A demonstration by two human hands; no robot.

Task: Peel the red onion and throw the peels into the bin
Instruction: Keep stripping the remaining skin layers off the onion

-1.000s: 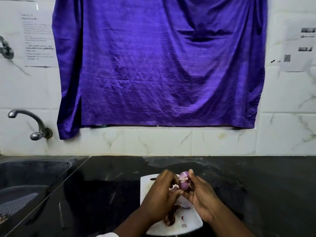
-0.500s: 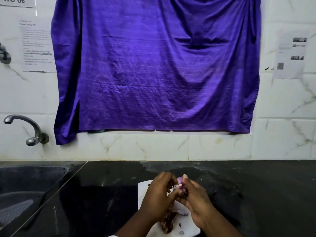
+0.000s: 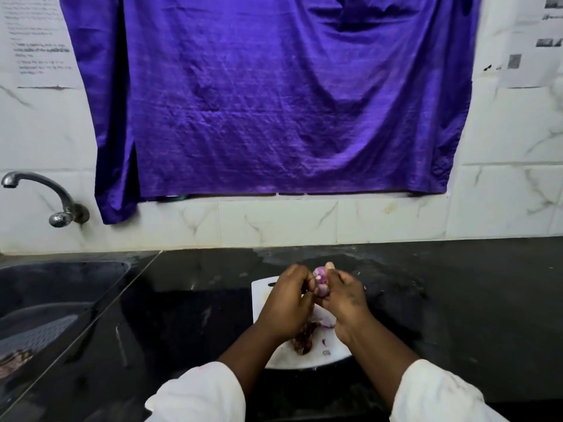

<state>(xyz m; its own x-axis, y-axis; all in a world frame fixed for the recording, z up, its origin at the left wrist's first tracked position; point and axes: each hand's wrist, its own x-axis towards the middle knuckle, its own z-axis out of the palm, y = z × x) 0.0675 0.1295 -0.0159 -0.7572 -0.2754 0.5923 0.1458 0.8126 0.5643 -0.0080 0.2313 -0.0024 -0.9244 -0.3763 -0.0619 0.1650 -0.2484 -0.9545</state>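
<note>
The left hand [image 3: 288, 303] and right hand [image 3: 342, 300] are bare, as are the wrists. Further up, the left sleeve [image 3: 201, 391] and right sleeve [image 3: 438, 394] are white, loose and wrinkled, ending in wide openings partway along the forearms.

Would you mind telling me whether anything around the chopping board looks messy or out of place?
Only minor mess. Loose dark peels lie on the white chopping board beneath the left hand and right hand, which hold the red onion; no bin is in view. Brownish debris also sits in the sink at the left edge.
</note>
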